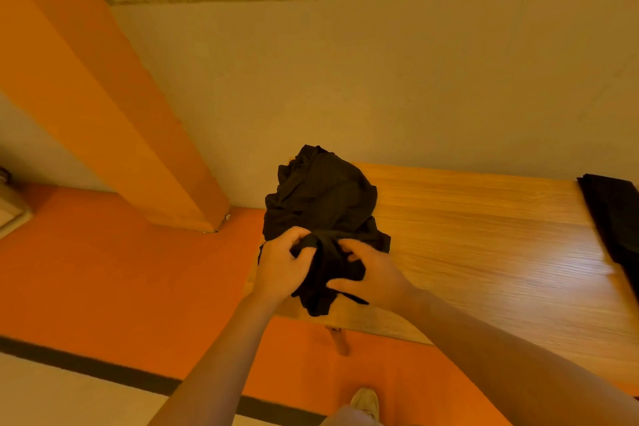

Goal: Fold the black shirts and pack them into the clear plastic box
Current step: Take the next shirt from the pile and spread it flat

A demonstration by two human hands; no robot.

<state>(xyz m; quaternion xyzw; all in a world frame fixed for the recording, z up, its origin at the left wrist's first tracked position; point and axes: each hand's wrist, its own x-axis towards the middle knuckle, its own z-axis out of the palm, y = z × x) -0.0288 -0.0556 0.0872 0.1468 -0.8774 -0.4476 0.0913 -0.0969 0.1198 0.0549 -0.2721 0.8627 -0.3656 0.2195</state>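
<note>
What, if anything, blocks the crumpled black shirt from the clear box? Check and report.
Cannot be settled: the clear plastic box is not in view. Both the left hand and right hand already grip the crumpled black shirt at the wooden table's left end. Another dark cloth lies at the table's right edge.

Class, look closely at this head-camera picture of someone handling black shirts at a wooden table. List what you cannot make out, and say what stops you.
- Clear plastic box: nowhere in the head view.
- Dark cloth at the table's right: cut off by the frame edge, so what it is stays unclear.
- Black shirt pile: crumpled, so the number of shirts is unclear.
- Left hand and right hand: fingertips buried in the fabric.
- Shoe: partly cut off at the bottom edge.
</note>
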